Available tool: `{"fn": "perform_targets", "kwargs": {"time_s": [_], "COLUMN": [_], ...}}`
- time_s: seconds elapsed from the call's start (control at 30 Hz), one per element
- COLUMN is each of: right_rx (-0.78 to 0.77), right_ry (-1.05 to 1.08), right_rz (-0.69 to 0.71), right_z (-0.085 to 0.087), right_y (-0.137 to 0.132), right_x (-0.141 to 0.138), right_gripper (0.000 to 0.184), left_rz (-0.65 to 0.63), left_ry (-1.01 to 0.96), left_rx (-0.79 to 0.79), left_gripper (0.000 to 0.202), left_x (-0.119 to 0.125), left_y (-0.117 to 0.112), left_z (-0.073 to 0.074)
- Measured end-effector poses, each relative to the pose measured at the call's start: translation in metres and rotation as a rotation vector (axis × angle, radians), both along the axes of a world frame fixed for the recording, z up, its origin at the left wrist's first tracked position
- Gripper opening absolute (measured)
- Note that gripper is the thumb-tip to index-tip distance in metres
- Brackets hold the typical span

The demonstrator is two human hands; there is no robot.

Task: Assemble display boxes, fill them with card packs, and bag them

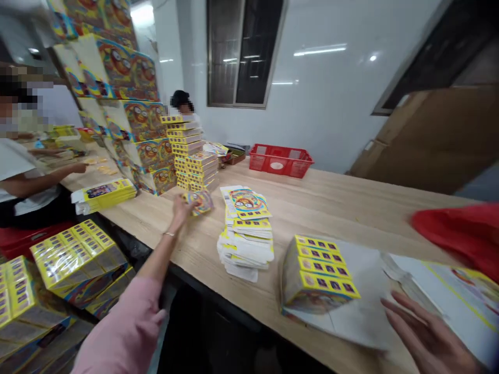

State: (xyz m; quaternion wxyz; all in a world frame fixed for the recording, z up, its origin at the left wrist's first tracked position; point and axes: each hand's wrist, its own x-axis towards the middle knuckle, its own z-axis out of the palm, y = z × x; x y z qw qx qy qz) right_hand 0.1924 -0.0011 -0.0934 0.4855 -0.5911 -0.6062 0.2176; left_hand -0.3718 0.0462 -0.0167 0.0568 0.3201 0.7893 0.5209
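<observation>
My left hand (181,213) reaches over the pale wooden table (335,208) and holds a small yellow printed packet (201,202) at its fingertips. My right hand (427,332), blurred and with fingers apart, holds nothing at the lower right. It is nearest a white printed sheet (362,296), on which lies a block of yellow-edged packs (319,272). Between my hands stands an uneven stack of white and yellow packets (245,234). A large printed sheet (448,306) lies under my right hand's side of the table.
A co-worker's arm (47,182) reaches along the table at left, and another person (181,104) stands far back. Stacks of yellow boxes (191,150) rise on the table, with cartons (70,265) below its near edge. A red plastic basket (280,160) and red cloth (460,234) lie beyond.
</observation>
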Motion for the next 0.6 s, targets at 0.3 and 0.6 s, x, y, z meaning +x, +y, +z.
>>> {"fn": "perform_targets", "kwargs": {"time_s": [0.3, 0.6], "right_rx": [0.485, 0.186], "right_ry": [0.032, 0.376], "right_rz": [0.366, 0.432], "right_z": [0.162, 0.122], "right_y": [-0.021, -0.046], "right_x": [-0.087, -0.056], "right_gripper": [0.076, 0.053], "left_rz": [-0.922, -1.195], "left_ry": [0.361, 0.182], "left_rx": [0.358, 0.54], "left_gripper": [0.068, 0.052], "left_x": [0.144, 0.271], "left_y": [-0.099, -0.09], "left_z": [0.178, 0.097]}}
